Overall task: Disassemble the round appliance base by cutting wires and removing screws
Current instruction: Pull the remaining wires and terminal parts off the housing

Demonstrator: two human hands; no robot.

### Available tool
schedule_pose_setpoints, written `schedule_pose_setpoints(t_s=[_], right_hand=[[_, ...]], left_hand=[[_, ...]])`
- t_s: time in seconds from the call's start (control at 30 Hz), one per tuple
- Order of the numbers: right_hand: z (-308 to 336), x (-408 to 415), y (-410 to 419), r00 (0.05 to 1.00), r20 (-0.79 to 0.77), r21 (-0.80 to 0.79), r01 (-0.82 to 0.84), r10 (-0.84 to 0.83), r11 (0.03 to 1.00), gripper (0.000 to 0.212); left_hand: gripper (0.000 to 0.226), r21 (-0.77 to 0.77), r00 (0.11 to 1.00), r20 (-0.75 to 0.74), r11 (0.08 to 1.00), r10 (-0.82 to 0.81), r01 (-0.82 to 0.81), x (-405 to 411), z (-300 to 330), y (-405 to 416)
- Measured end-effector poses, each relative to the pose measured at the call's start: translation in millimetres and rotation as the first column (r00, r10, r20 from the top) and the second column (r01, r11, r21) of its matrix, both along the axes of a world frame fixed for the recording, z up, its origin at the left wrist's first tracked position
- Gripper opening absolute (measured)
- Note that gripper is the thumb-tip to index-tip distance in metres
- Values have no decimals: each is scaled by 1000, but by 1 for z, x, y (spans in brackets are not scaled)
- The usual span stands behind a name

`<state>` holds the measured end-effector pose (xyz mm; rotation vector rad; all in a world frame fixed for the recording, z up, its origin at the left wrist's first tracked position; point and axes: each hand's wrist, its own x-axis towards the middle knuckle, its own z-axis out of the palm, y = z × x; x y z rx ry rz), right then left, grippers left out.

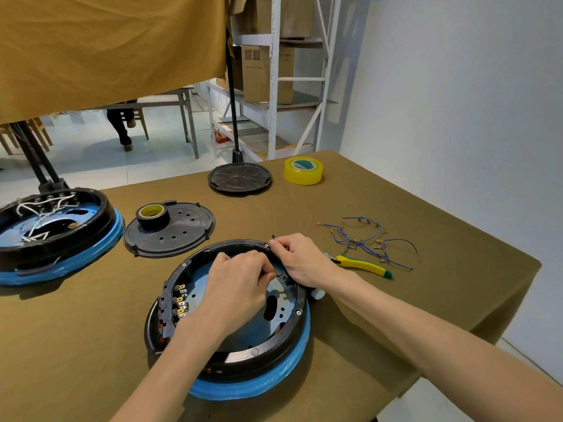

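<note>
The round appliance base [243, 345] sits near the table's [426, 300] front edge, cover off. Cut blue wires [365, 242] lie toward the right edge. Left hand [237, 278] and right hand [298, 257] pinch, seemingly, a small inner fitting; rim screws remain.

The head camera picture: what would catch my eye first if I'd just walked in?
Two bare hands, the left hand and right hand, work with curled fingers inside an open round appliance base with a bright blue rim at the table's near edge. To its right lie yellow-green pliers and a tangle of cut blue wires. A second opened base sits far left, and a yellow tape roll stands at the back.
</note>
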<state>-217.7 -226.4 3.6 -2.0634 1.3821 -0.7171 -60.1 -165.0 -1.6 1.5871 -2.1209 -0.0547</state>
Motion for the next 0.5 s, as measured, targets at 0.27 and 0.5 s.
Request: schedule_pose_setpoints(t_s=[0.27,0.5], right_hand=[[0,1,-1,1000,-20,-19,5,-5,1000,50],[0,0,-2,1000,-26,-22,-10,9,1000,49]], left_hand=[[7,32,1000,19,999,-17,17,2,3,-1],[6,-25,999,42,1000,-12,13,2,2,2]])
